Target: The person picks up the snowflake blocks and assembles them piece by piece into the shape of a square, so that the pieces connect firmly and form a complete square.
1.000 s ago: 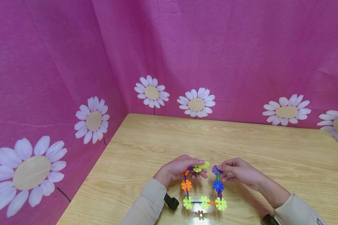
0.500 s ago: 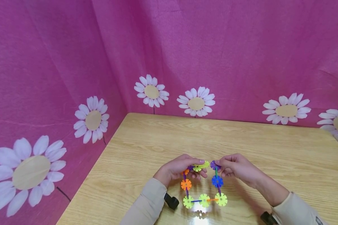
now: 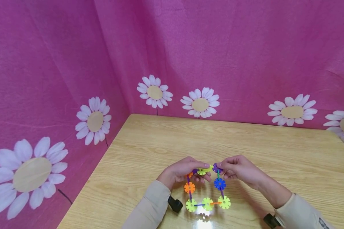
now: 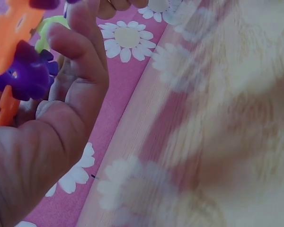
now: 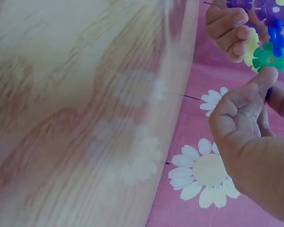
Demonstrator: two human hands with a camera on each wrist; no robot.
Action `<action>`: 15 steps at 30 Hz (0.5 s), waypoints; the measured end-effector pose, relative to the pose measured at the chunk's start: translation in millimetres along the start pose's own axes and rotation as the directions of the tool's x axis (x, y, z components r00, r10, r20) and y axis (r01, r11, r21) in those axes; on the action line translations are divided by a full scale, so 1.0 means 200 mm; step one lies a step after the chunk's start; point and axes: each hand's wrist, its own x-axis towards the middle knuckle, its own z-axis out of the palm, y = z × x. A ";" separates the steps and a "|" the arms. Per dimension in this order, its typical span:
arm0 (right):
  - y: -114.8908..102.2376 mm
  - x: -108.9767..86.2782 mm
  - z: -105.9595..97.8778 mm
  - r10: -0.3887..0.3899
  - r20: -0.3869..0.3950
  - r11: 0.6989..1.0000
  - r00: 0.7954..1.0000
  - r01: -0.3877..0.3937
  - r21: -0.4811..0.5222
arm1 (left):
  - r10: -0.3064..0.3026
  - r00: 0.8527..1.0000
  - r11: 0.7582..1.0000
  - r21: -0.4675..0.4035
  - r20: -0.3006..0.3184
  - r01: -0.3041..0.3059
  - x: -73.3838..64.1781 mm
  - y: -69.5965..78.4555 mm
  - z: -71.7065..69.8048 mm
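A chain of notched plastic discs, linked by edge-on discs, forms a squarish frame held above the table in the head view. My left hand pinches its upper left end, with the thumb on a yellow-green disc. With thumb and fingers my right hand pinches a purple disc at the other end. These two ends meet edge to edge; whether they interlock I cannot tell. An orange disc is on the left side, a blue disc on the right. Yellow-green discs line the near side.
The wooden table extends behind and around the hands. A pink cloth printed with white daisies hangs along its back and left edges. Black wrist devices sit at both sleeves. The frame's shadow and a bright glare lie on the near tabletop.
My right hand has moved up and left, bringing the purple disc against the yellow-green end. The frame's right side has risen slightly with it. The left hand stays nearly still.
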 end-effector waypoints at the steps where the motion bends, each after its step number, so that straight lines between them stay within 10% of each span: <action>1: 0.00 0.00 0.00 0.000 -0.007 1.000 1.000 0.000 -0.007 | -0.003 1.000 1.000 -0.003 -0.006 0.003 0.00 0.00 0.00; 15: 0.00 0.01 0.02 -0.002 0.004 0.994 1.000 0.002 -0.111 | -0.036 0.997 0.999 -0.018 -0.066 0.034 0.01 -0.04 -0.01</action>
